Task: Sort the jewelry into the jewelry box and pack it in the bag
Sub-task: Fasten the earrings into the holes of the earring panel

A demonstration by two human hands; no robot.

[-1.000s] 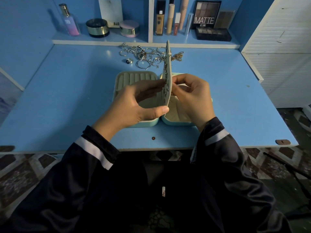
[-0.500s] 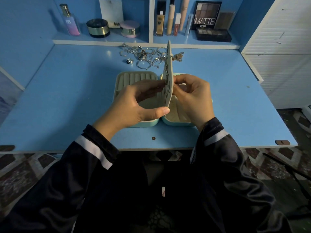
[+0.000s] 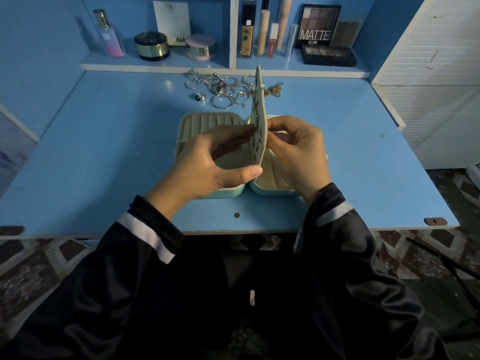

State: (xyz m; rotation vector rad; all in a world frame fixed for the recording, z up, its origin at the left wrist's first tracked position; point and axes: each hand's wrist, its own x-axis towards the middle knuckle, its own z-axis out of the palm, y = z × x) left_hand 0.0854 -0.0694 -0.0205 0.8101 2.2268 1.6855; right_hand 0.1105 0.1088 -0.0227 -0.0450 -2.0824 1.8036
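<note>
Shelf point(image 3: 166, 64): "MATTE" palette point(image 3: 318, 26); both hands' fingers point(image 3: 233, 133) pinching earring panel point(image 3: 259, 131).

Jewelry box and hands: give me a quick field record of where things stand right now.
jewelry box: open flat on the blue desk
earring panel: held upright on edge over the box, small pieces on its left face
left hand: pinching the panel, thumb at its lower edge
right hand: fingertips at the panel's right face
loose jewelry pile: on the desk behind the box, unsorted
bag: not in view
</note>
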